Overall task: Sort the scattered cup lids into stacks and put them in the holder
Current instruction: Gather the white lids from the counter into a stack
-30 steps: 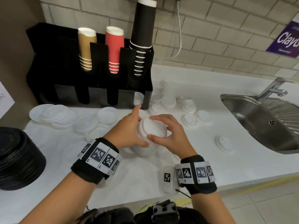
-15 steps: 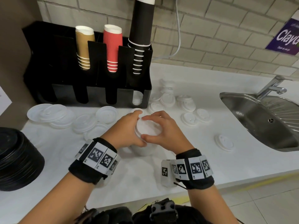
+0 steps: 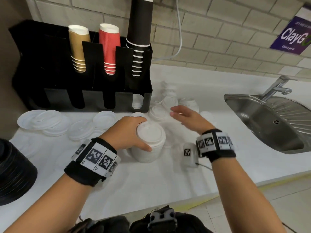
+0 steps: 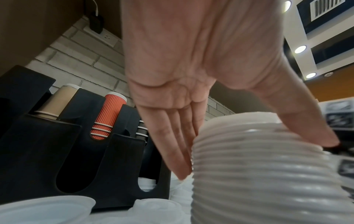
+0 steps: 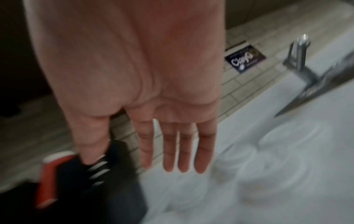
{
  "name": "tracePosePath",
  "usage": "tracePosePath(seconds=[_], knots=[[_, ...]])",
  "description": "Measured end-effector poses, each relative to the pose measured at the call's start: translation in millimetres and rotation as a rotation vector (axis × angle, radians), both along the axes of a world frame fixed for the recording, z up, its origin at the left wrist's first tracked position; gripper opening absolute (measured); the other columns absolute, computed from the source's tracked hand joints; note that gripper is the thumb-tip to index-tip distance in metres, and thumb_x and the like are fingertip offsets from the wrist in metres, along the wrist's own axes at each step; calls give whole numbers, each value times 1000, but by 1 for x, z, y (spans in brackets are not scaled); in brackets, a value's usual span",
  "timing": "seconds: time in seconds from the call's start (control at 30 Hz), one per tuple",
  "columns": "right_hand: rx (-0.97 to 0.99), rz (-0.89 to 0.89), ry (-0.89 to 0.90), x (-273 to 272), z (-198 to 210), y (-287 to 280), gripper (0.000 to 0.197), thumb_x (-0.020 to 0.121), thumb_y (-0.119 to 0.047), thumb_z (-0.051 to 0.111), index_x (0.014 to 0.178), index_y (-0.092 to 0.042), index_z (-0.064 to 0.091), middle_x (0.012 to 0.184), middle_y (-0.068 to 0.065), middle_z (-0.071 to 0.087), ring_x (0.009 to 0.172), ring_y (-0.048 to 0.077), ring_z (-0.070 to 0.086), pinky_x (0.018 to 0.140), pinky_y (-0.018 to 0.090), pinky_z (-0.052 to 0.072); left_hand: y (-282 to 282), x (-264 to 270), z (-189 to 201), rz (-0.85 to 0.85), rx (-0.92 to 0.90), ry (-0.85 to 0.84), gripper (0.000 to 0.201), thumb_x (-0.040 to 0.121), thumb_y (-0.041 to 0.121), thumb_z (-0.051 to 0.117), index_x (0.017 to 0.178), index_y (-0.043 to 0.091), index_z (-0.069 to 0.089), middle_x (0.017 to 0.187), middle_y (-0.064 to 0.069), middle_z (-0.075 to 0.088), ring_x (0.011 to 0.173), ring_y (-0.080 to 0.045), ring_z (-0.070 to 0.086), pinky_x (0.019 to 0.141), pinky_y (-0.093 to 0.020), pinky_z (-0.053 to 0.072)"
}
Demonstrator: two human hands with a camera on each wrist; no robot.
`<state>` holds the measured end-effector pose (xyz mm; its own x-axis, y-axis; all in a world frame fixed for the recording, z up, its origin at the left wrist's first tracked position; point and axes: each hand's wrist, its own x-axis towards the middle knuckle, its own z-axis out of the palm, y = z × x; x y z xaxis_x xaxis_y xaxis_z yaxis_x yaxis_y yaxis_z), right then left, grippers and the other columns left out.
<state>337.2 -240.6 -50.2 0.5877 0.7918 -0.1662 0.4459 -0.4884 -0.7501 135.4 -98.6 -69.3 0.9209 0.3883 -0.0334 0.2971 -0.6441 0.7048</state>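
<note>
At far left we see a black lid stack, then flat white lids before the black holder. Our left hand grips the white lid stack standing mid-counter, thumb and fingers clasping its sides. Our right hand hovers with fingers spread, holding nothing, over small scattered lids. The sink lies rightmost.
</note>
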Motion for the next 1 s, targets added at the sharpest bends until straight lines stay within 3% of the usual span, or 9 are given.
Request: tracePosePath(seconds=[0.13,0.2,0.37,0.5,0.57,0.73,0.87,1.0], knots=[[-451,-155,-233,74,-12,11,49,97,-36,53,140,-14,45,144,11,45,128,28,47,99,30,37,0,0,1,6,7,17,70,50,39,93,111,29,61,101,17,63,97,-7,58,86,-29,49],[-602,-227,-370,98,-21,11,53,95,-36,54,140,-11,44,143,17,42,129,35,44,104,38,37,0,-1,1,6,7,19,67,50,39,93,109,29,62,99,18,63,96,-6,58,84,-28,50],[-703,-350,-425,127,-37,8,58,91,-36,55,142,-16,38,142,19,38,129,42,40,101,47,37,0,-1,2,5,19,32,67,51,42,92,109,27,63,102,16,66,96,-7,59,87,-32,50],[-721,-382,-373,145,-44,-1,52,92,-32,52,139,-12,42,141,20,45,125,40,47,97,42,40,0,-1,2,7,24,36,68,50,44,92,109,27,63,102,16,66,97,-7,59,88,-35,50],[-724,-367,-349,150,-50,-10,62,91,-35,54,146,-18,31,144,17,44,128,39,46,105,46,38,0,-1,1,5,25,36,68,50,45,92,108,28,62,102,16,66,97,-7,59,88,-34,50],[-588,-414,-359,138,-35,-10,69,89,-34,64,146,-20,29,141,21,42,126,42,46,103,48,41,1,-1,0,3,33,32,71,50,46,91,112,29,61,104,18,65,98,-6,58,86,-29,49],[-284,-411,-403,106,-6,-6,78,79,-33,76,143,-14,35,137,19,42,125,37,45,102,43,41,1,-2,-3,4,40,19,79,50,46,91,119,32,58,107,21,59,98,-5,56,84,-24,45],[171,-205,-256,44,9,-9,57,78,-23,79,127,-23,51,118,1,54,102,19,55,80,22,44,0,-3,-4,2,37,19,80,51,47,90,122,34,55,113,20,53,103,-9,55,89,-28,46]])
